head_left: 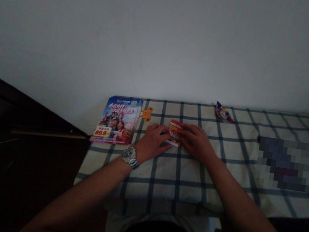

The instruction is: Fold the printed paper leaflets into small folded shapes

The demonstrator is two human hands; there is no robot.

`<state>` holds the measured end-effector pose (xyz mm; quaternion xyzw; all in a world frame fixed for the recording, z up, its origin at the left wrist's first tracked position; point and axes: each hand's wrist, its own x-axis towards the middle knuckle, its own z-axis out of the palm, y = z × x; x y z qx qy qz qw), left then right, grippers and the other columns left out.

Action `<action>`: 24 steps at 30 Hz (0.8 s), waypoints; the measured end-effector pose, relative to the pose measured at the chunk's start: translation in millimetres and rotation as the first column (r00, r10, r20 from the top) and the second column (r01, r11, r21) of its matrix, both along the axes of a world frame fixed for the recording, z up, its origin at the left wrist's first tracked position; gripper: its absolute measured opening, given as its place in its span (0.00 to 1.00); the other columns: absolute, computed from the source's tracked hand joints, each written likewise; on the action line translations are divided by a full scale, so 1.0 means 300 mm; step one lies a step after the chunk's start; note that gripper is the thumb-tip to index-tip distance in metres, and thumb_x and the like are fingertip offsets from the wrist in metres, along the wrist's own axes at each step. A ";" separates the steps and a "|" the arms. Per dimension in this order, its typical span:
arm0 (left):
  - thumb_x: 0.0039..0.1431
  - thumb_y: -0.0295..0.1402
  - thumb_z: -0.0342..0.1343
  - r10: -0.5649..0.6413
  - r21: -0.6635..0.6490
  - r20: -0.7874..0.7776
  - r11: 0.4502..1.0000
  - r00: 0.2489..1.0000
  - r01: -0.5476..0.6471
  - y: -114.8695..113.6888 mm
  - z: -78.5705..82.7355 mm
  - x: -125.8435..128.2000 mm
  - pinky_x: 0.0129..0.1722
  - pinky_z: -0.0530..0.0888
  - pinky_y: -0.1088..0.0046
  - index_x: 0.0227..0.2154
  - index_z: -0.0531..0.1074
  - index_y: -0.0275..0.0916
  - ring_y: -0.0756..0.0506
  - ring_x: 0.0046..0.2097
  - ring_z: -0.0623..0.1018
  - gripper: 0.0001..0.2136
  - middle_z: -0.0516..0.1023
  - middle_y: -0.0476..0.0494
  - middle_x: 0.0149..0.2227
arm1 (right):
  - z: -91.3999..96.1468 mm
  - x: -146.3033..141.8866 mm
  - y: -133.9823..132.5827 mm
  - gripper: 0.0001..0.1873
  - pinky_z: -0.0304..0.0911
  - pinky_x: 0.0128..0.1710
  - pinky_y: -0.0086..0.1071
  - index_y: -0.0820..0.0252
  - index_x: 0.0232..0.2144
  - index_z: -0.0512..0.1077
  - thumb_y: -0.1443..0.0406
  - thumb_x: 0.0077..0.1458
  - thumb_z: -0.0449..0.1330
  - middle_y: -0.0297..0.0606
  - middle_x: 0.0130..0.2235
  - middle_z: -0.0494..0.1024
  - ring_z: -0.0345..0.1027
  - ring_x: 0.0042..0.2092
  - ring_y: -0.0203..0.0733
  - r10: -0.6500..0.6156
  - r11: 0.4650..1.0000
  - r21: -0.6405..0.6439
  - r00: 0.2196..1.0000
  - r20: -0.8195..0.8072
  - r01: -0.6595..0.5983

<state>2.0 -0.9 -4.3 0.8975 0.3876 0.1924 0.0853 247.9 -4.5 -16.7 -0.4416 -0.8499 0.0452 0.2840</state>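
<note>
A small folded red flyer [176,126] lies on the checked tablecloth between my hands, its printed side up and a white strip along its near edge. My left hand [153,141], with a metal watch [130,156] on the wrist, grips the flyer's left edge between bent fingers and thumb. From the other side, the fingers of my right hand [197,142] press on its right edge. To the left rests a stack of colourful flyers [116,120] with a yellow price box on the top sheet. Further back on the right is a folded paper piece [223,114] with a pointed top.
The checked cloth [146,173] covers a table set against a grey wall [165,40]. An orange bear shape [146,114] shows beside the flyer stack. A pixelated dark object [285,164] lies at the right. Beyond the table's left edge is dark floor.
</note>
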 end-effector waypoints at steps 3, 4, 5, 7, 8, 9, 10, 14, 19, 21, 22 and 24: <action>0.64 0.41 0.61 0.017 0.005 0.008 1.000 1.000 -0.017 -0.001 -0.004 0.003 0.54 0.68 0.52 0.47 0.77 0.46 0.37 0.54 0.70 0.12 0.72 0.42 0.54 | -0.006 0.005 0.003 0.14 0.67 0.57 0.54 0.51 0.52 0.76 0.60 0.65 0.61 0.44 0.57 0.76 0.69 0.58 0.55 0.016 1.000 -0.006 1.000 -0.024 -0.016; 0.64 0.41 0.62 0.023 0.005 0.012 1.000 1.000 -0.023 -0.001 -0.005 0.004 0.54 0.68 0.52 0.47 0.77 0.46 0.37 0.54 0.70 0.11 0.73 0.42 0.53 | -0.008 0.008 0.004 0.14 0.67 0.57 0.54 0.51 0.51 0.76 0.61 0.65 0.61 0.44 0.57 0.76 0.69 0.58 0.54 0.021 1.000 -0.006 0.999 -0.034 -0.021; 0.63 0.41 0.62 0.029 0.003 0.015 1.000 0.999 -0.029 -0.002 -0.005 0.005 0.54 0.68 0.52 0.46 0.77 0.46 0.37 0.54 0.70 0.11 0.73 0.42 0.53 | -0.009 0.010 0.005 0.13 0.67 0.57 0.54 0.51 0.51 0.76 0.61 0.64 0.61 0.44 0.57 0.76 0.69 0.58 0.54 0.025 1.000 -0.004 0.999 -0.044 -0.026; 0.63 0.41 0.62 0.038 -0.001 0.018 0.999 0.999 -0.038 -0.003 -0.003 0.006 0.54 0.68 0.52 0.46 0.77 0.45 0.36 0.54 0.69 0.11 0.73 0.42 0.52 | -0.011 0.013 0.005 0.13 0.67 0.57 0.53 0.52 0.51 0.76 0.61 0.64 0.61 0.44 0.56 0.76 0.69 0.57 0.53 0.032 0.999 0.003 0.998 -0.056 -0.032; 0.63 0.41 0.62 0.044 -0.003 0.019 0.999 0.999 -0.044 -0.004 -0.002 0.007 0.54 0.68 0.52 0.46 0.77 0.45 0.36 0.54 0.69 0.11 0.73 0.42 0.52 | -0.011 0.014 0.004 0.13 0.67 0.57 0.53 0.52 0.51 0.76 0.61 0.64 0.61 0.44 0.57 0.76 0.69 0.57 0.53 0.036 0.999 0.001 0.998 -0.057 -0.036; 0.63 0.41 0.62 0.050 -0.004 0.020 0.999 0.999 -0.049 -0.005 0.000 0.007 0.54 0.68 0.52 0.45 0.77 0.45 0.36 0.54 0.69 0.11 0.73 0.42 0.52 | -0.010 0.015 0.004 0.13 0.67 0.57 0.53 0.52 0.50 0.76 0.61 0.64 0.62 0.44 0.57 0.75 0.69 0.58 0.53 0.041 0.999 -0.002 0.998 -0.054 -0.041; 0.63 0.41 0.62 0.055 -0.006 0.022 0.998 0.998 -0.055 -0.006 0.001 0.008 0.54 0.68 0.52 0.45 0.77 0.44 0.36 0.53 0.70 0.11 0.73 0.42 0.52 | -0.010 0.015 0.003 0.12 0.67 0.57 0.53 0.51 0.50 0.76 0.61 0.64 0.62 0.44 0.57 0.75 0.69 0.58 0.53 0.048 0.999 -0.004 0.998 -0.050 -0.048; 0.63 0.42 0.62 0.062 -0.006 0.034 0.998 0.997 -0.062 -0.009 0.001 0.009 0.53 0.69 0.53 0.43 0.77 0.43 0.37 0.53 0.70 0.11 0.73 0.41 0.51 | -0.014 0.016 0.003 0.13 0.67 0.56 0.54 0.50 0.49 0.77 0.60 0.61 0.64 0.43 0.56 0.75 0.68 0.58 0.55 0.057 0.998 -0.011 0.998 -0.030 -0.057; 0.63 0.42 0.62 0.038 0.015 0.023 0.999 0.999 -0.039 -0.006 0.005 0.009 0.54 0.67 0.52 0.43 0.77 0.43 0.36 0.54 0.70 0.11 0.74 0.42 0.52 | -0.026 0.020 0.004 0.14 0.66 0.57 0.54 0.51 0.50 0.76 0.59 0.62 0.65 0.43 0.56 0.76 0.67 0.58 0.55 0.049 0.998 -0.033 0.999 0.005 -0.049; 0.65 0.42 0.61 0.017 0.014 0.024 1.000 1.000 -0.017 -0.003 0.009 0.009 0.56 0.66 0.52 0.43 0.76 0.43 0.36 0.56 0.71 0.10 0.75 0.43 0.54 | -0.029 0.022 0.006 0.15 0.65 0.57 0.54 0.51 0.51 0.76 0.60 0.62 0.65 0.43 0.57 0.76 0.67 0.59 0.55 0.050 0.998 -0.033 0.999 0.011 -0.049; 0.65 0.41 0.60 0.003 0.009 0.026 1.000 1.000 -0.004 -0.003 0.010 0.009 0.57 0.65 0.52 0.43 0.76 0.43 0.37 0.57 0.71 0.09 0.75 0.43 0.55 | -0.031 0.022 0.007 0.15 0.65 0.57 0.54 0.51 0.51 0.76 0.60 0.62 0.65 0.42 0.57 0.76 0.67 0.59 0.56 0.052 0.998 -0.031 0.999 0.012 -0.051; 0.66 0.40 0.59 -0.020 -0.005 0.031 1.000 0.999 0.020 -0.001 0.012 0.009 0.58 0.63 0.53 0.44 0.76 0.44 0.38 0.58 0.72 0.09 0.76 0.45 0.56 | -0.032 0.023 0.010 0.15 0.65 0.57 0.55 0.50 0.51 0.76 0.60 0.62 0.65 0.42 0.57 0.76 0.67 0.59 0.56 0.057 0.998 -0.028 0.998 0.012 -0.057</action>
